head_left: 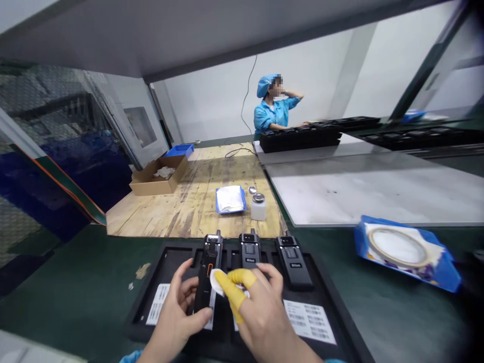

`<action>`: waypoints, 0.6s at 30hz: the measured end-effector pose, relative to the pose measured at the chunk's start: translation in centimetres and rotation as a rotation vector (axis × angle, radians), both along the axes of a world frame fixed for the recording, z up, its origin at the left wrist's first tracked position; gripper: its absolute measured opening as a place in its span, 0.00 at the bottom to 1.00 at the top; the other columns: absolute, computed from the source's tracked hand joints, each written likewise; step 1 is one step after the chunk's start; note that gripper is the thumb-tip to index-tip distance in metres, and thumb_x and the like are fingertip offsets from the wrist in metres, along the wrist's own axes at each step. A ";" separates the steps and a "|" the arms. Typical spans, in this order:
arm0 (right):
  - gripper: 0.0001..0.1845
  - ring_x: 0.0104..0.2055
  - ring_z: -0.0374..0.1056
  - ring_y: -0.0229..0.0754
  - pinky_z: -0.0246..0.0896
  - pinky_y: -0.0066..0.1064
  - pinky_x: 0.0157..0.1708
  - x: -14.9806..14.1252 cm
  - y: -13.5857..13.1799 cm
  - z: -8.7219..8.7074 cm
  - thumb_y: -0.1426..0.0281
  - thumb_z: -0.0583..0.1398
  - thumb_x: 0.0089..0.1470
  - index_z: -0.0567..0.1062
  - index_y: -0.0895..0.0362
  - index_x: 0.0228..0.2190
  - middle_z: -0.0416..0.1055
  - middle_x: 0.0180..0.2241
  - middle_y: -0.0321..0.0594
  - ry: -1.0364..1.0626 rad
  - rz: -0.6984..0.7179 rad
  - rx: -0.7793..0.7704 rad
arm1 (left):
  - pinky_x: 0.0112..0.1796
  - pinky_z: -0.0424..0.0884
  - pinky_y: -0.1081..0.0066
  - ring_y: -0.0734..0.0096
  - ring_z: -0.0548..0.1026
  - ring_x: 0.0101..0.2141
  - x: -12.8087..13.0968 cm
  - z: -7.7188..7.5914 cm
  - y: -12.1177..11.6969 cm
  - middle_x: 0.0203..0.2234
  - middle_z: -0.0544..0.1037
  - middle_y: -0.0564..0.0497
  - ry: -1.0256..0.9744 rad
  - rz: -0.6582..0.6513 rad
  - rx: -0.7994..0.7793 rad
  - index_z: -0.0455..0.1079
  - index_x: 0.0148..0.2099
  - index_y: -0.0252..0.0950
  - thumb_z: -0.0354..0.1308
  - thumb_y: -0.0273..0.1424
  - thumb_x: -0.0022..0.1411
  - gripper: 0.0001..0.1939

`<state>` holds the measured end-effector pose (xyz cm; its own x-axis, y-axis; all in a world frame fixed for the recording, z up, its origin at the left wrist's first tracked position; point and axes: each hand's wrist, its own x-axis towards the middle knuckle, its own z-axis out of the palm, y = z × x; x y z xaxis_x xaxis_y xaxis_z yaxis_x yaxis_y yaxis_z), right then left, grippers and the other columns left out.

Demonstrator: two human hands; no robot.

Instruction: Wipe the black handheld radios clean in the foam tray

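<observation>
My left hand is wrapped round a black handheld radio, which has a short antenna and an orange-outlined mark on its side. It holds the radio tilted above a black tray. My right hand, with yellow finger covers on some fingers, pinches a white round pad against or very close to the radio's side. Two more radios, a middle one partly hidden by my right hand and a right one, lie in the tray. Printed barcode labels also lie there.
Beyond the tray stand a white bottle with a metal top and a blue tray of white pads. A cardboard box sits far left; a tape roll in a blue box lies right. A co-worker sits behind stacked black trays. A shelf hangs overhead.
</observation>
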<state>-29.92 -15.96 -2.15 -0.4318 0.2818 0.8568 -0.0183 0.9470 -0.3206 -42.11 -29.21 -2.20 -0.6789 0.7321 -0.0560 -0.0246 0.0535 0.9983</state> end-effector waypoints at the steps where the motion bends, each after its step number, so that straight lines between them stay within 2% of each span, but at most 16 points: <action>1: 0.17 0.35 0.62 0.38 0.45 0.40 0.49 -0.5 -0.1 0.5 0.78 0.51 0.56 0.75 0.56 0.42 0.71 0.33 0.39 -0.014 -0.012 0.029 | 0.42 0.68 0.64 0.58 0.74 0.40 0.3 -0.1 0.0 0.41 0.74 0.44 -0.029 -0.011 0.011 0.45 0.62 0.40 0.72 0.42 0.41 0.53; 3: 0.16 0.34 0.62 0.38 0.44 0.41 0.49 -1.0 -0.4 0.8 0.77 0.51 0.57 0.75 0.56 0.41 0.71 0.32 0.38 -0.008 0.000 0.072 | 0.38 0.69 0.67 0.60 0.75 0.37 0.5 -0.3 0.0 0.39 0.76 0.45 -0.102 -0.021 0.053 0.49 0.62 0.40 0.73 0.40 0.40 0.52; 5: 0.16 0.33 0.63 0.37 0.44 0.41 0.48 -0.8 -0.9 0.4 0.75 0.50 0.59 0.75 0.54 0.42 0.71 0.30 0.36 0.015 0.086 0.069 | 0.36 0.70 0.69 0.61 0.75 0.36 0.1 -0.7 -0.1 0.38 0.77 0.47 -0.220 -0.030 0.141 0.55 0.60 0.41 0.73 0.40 0.40 0.48; 7: 0.17 0.33 0.64 0.36 0.45 0.40 0.48 -0.1 -1.2 -0.5 0.75 0.50 0.58 0.74 0.52 0.43 0.71 0.30 0.35 0.062 0.128 0.013 | 0.36 0.70 0.70 0.62 0.76 0.35 -0.6 -1.2 -0.4 0.35 0.79 0.47 -0.401 -0.091 0.264 0.65 0.54 0.39 0.72 0.41 0.42 0.37; 9: 0.17 0.34 0.65 0.36 0.47 0.40 0.48 0.9 -1.1 -2.0 0.77 0.52 0.56 0.74 0.52 0.44 0.71 0.32 0.36 0.081 0.088 -0.040 | 0.35 0.71 0.73 0.65 0.76 0.34 -1.5 -1.6 -0.8 0.35 0.79 0.45 -0.609 -0.200 0.380 0.73 0.47 0.33 0.70 0.43 0.46 0.28; 12: 0.17 0.34 0.67 0.37 0.51 0.39 0.46 1.8 -0.2 -4.5 0.81 0.54 0.51 0.74 0.57 0.41 0.69 0.33 0.39 0.022 0.073 0.060 | 0.35 0.70 0.78 0.70 0.74 0.34 -2.4 -2.0 -1.4 0.37 0.79 0.41 -0.751 -0.282 0.465 0.75 0.43 0.26 0.69 0.46 0.46 0.29; 14: 0.16 0.33 0.67 0.37 0.51 0.39 0.45 2.1 0.3 -6.1 0.82 0.54 0.49 0.74 0.59 0.39 0.69 0.33 0.41 -0.027 0.084 0.150 | 0.35 0.70 0.78 0.71 0.73 0.33 -2.5 -2.1 -1.6 0.38 0.78 0.41 -0.756 -0.288 0.478 0.75 0.43 0.26 0.69 0.48 0.43 0.32; 18: 0.15 0.32 0.67 0.37 0.50 0.41 0.44 2.4 0.2 -8.4 0.82 0.54 0.49 0.74 0.59 0.37 0.69 0.32 0.42 -0.079 0.067 0.182 | 0.34 0.69 0.78 0.72 0.71 0.33 -2.4 -2.0 -1.7 0.38 0.78 0.42 -0.774 -0.306 0.519 0.75 0.43 0.27 0.69 0.48 0.44 0.32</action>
